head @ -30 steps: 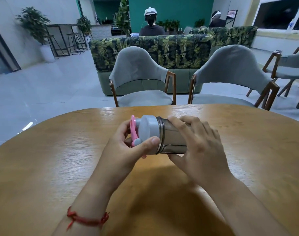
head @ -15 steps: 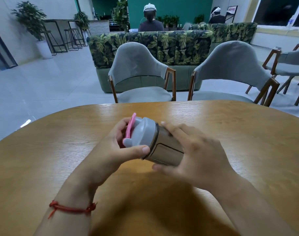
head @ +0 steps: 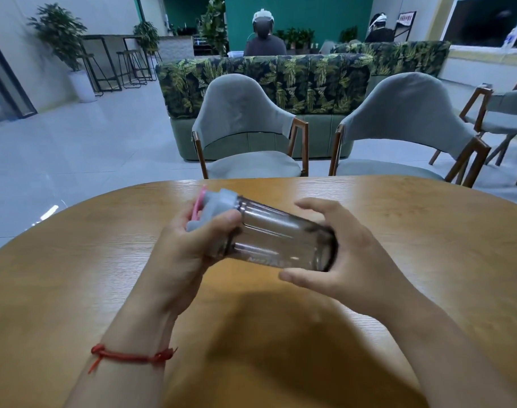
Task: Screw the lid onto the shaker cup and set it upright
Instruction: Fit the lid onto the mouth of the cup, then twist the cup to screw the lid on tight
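Observation:
A clear shaker cup (head: 276, 241) lies on its side in the air above the wooden table (head: 75, 260), its base pointing right. Its grey lid (head: 219, 207) with a pink loop (head: 199, 206) sits on the cup's left end. My left hand (head: 189, 245) is wrapped around the lid, thumb over the top. My right hand (head: 351, 260) cups the base end with its fingers spread wide, thumb under the cup and fingers behind it. The palm seems to touch the base.
Two grey chairs (head: 245, 134) (head: 404, 128) stand at the table's far edge, with a leaf-patterned sofa (head: 266, 81) behind them. A person (head: 263, 36) sits beyond the sofa. A red cord (head: 128, 356) circles my left wrist.
My right hand has slid from the cup's middle to its base and spread its fingers. The cup now shows its whole length and has tilted, lid end up and away.

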Motion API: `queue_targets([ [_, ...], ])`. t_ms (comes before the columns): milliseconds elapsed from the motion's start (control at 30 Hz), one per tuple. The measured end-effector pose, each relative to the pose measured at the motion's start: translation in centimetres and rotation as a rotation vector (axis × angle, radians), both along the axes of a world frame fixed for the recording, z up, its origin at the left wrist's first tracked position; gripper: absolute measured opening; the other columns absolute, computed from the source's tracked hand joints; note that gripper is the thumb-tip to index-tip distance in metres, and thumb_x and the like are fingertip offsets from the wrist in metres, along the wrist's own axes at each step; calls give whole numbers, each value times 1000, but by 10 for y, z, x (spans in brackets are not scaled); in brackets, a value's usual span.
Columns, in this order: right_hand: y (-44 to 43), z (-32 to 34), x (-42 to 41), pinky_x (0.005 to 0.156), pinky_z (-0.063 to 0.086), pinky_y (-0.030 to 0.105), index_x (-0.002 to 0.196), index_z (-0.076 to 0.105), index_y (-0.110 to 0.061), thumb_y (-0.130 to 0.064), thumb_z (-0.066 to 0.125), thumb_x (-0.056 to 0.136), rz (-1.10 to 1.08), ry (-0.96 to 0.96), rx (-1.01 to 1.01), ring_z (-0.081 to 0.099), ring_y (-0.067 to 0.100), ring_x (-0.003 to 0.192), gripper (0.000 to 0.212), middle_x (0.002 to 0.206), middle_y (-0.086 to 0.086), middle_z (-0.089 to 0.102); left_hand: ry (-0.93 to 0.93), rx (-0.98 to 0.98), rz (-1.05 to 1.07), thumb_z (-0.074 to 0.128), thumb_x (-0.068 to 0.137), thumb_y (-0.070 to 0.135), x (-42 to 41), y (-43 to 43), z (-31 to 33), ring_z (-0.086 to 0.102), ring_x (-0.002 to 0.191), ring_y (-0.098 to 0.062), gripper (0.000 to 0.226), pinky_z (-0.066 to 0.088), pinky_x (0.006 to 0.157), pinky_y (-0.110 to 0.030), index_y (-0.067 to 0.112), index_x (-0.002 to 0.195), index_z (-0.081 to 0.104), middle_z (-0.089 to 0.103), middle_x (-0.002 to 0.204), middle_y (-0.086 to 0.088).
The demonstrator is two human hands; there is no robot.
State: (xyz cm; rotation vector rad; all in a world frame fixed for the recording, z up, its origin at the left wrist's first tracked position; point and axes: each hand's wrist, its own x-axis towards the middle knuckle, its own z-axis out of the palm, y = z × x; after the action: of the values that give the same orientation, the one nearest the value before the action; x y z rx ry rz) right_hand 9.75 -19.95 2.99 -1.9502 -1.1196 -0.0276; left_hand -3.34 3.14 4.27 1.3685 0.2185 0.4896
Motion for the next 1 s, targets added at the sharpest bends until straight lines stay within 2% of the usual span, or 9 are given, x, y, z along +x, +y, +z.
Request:
queue_targets([
  [133, -9, -11, 11, 96, 65, 36, 144, 58, -36, -22, 104, 74, 90, 25, 122, 69, 19, 126, 86, 137, -10, 68, -9, -205, 16, 86, 81, 28, -4, 10, -1, 81, 91, -25, 36, 67, 84, -47, 23, 116, 81, 83, 107, -10],
  [267, -8, -11, 4, 81, 67, 28, 133, 66, -46, -48, 100, 75, 62, 248, 48, 78, 12, 109, 67, 124, -19, 77, -30, -149, 8, 81, 85, 28, -7, 16, -1, 80, 90, -20, 18, 66, 81, -38, 30, 100, 90, 85, 100, -4],
  [367, 1, -10, 0, 74, 70, 50, 119, 76, -30, -54, 83, 82, 88, 539, 171, 80, 22, 83, 44, 105, 4, 83, -70, -122, -57, 79, 83, 28, -9, 20, -1, 76, 98, -23, 24, 61, 89, -45, 29, 104, 89, 82, 107, -5],
  [500, 3, -10, 1, 63, 57, 42, 115, 74, -10, -70, 63, 87, 103, 775, 210, 73, 41, 65, 67, 81, 23, 78, -105, -77, -144, 81, 83, 26, -11, 24, -4, 72, 108, -30, 43, 63, 89, -45, 22, 126, 79, 74, 120, -17],
  [600, 3, -11, -1, 65, 65, 44, 133, 69, -14, -78, 69, 81, 115, 814, 192, 79, 36, 76, 82, 96, 14, 81, -101, -65, -112, 86, 82, 28, -8, 24, -5, 71, 108, -32, 56, 64, 86, -43, 12, 134, 71, 72, 122, -20],
  [700, 5, -14, -2, 89, 68, 50, 152, 55, -42, -51, 85, 79, 97, 695, 264, 80, 25, 110, 79, 139, -2, 67, -89, -124, 23, 85, 81, 26, -3, 20, -4, 75, 100, -24, 47, 67, 83, -43, 17, 127, 76, 80, 113, -10],
  [800, 3, -14, 1, 95, 66, 55, 146, 59, -45, -29, 91, 82, 73, 577, 274, 79, 35, 111, 73, 137, -5, 69, -72, -149, 17, 85, 80, 28, -3, 23, -6, 76, 101, -25, 53, 64, 91, -49, 16, 130, 75, 79, 116, -11],
  [900, 2, -10, 2, 77, 69, 43, 127, 71, -36, -41, 86, 85, 37, 674, 302, 83, 40, 85, 45, 119, 10, 75, -56, -118, -58, 85, 81, 27, -5, 24, -10, 72, 108, -29, 52, 62, 95, -48, 16, 130, 73, 74, 122, -17],
  [1000, 3, -10, 5, 52, 60, 30, 112, 73, -14, -69, 70, 85, -37, 776, 277, 75, 43, 62, 62, 83, 14, 77, -82, -90, -106, 83, 83, 23, -4, 21, -13, 70, 115, -32, 56, 60, 97, -46, 12, 136, 69, 71, 127, -29],
])
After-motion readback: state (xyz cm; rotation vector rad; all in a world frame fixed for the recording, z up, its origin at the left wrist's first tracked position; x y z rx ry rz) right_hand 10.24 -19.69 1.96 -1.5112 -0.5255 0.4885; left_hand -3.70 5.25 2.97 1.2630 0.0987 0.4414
